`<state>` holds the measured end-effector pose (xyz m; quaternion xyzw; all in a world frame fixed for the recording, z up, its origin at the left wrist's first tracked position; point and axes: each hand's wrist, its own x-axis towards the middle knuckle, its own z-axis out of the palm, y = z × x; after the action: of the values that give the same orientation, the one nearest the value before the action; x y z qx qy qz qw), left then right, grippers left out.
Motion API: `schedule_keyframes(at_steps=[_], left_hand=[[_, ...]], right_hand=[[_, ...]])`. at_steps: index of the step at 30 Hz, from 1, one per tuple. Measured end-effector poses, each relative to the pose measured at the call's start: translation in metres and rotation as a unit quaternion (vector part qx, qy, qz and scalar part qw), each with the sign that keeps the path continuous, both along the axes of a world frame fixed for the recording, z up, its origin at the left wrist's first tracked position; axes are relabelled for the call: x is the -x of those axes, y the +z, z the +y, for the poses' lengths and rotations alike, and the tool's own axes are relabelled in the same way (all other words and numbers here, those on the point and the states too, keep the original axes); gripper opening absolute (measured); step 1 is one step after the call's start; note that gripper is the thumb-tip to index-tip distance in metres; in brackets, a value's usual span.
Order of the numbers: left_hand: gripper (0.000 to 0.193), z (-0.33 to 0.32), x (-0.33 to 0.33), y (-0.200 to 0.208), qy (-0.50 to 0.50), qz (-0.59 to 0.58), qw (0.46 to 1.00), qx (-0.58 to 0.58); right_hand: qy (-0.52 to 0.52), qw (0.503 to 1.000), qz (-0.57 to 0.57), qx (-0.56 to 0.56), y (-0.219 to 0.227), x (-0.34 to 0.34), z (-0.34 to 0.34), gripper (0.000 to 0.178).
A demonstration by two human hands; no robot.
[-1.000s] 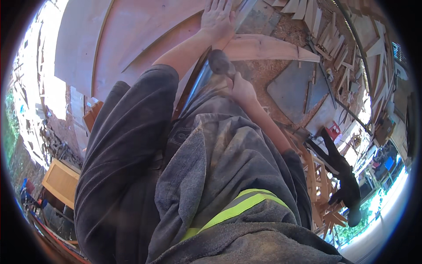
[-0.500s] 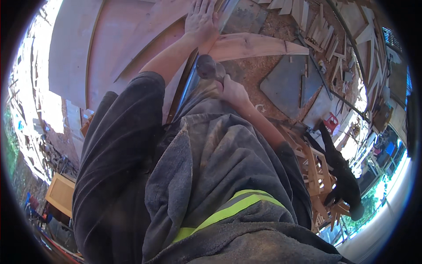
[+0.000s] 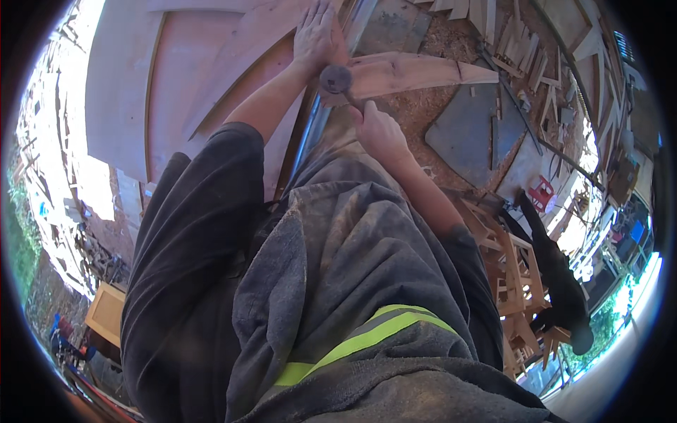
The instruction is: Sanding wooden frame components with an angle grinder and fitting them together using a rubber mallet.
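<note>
My left hand (image 3: 315,37) lies flat, fingers stretched out, on the left end of a pale, tapering wooden board (image 3: 423,75). That board reaches out to the right past the metal-edged work surface. My right hand (image 3: 381,135) is wrapped round the handle of a mallet with a round dark head (image 3: 336,79). The mallet head shows just below my left hand, in front of the board's near edge; whether it touches the wood I cannot tell. Large flat wooden panels (image 3: 116,92) lie to the left of my left hand.
A grey sheet (image 3: 458,134) lies on the sawdust-covered floor to the right, with offcuts (image 3: 522,56) piled beyond. A red stool (image 3: 542,194), wooden frames (image 3: 511,268) and a dark-clothed person (image 3: 560,282) are at the right. A wooden box (image 3: 107,310) stands at the lower left.
The mallet head has moved away from my body, toward my left hand, and its round face now shows. My right hand has moved slightly farther out. My left hand stays on the board.
</note>
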<state>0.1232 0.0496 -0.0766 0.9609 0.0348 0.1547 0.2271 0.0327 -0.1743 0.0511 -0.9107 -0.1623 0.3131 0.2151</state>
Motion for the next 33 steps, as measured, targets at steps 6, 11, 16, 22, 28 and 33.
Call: schedule_keyframes(at_steps=[6, 11, 16, 22, 28, 33], left_hand=[[0.063, 0.003, 0.002, -0.014, -0.039, -0.034, 0.999, -0.013], [0.061, -0.004, -0.009, 0.008, 0.045, 0.038, 0.998, 0.025], [0.058, -0.003, -0.009, 0.014, -0.012, 0.001, 1.0, -0.029], [0.05, -0.01, -0.009, 0.012, 0.057, -0.006, 0.998, 0.004], [0.041, -0.003, -0.006, 0.021, -0.029, -0.011, 0.999, -0.04], [0.034, -0.009, -0.008, 0.017, 0.054, -0.076, 0.994, 0.051]], right_hand=[[-0.105, 0.972, -0.055, -0.205, 0.042, -0.004, -0.021, 0.044], [-0.054, 0.994, 0.033, 0.092, 0.026, -0.03, 0.003, 0.047], [-0.08, 0.989, -0.065, -0.107, 0.044, -0.043, -0.015, 0.043], [-0.12, 0.976, -0.083, -0.159, 0.024, -0.021, 0.0, 0.038], [-0.073, 0.982, -0.132, -0.113, 0.045, -0.049, -0.004, 0.04], [-0.132, 0.957, -0.106, -0.234, 0.037, -0.025, -0.016, 0.052]])
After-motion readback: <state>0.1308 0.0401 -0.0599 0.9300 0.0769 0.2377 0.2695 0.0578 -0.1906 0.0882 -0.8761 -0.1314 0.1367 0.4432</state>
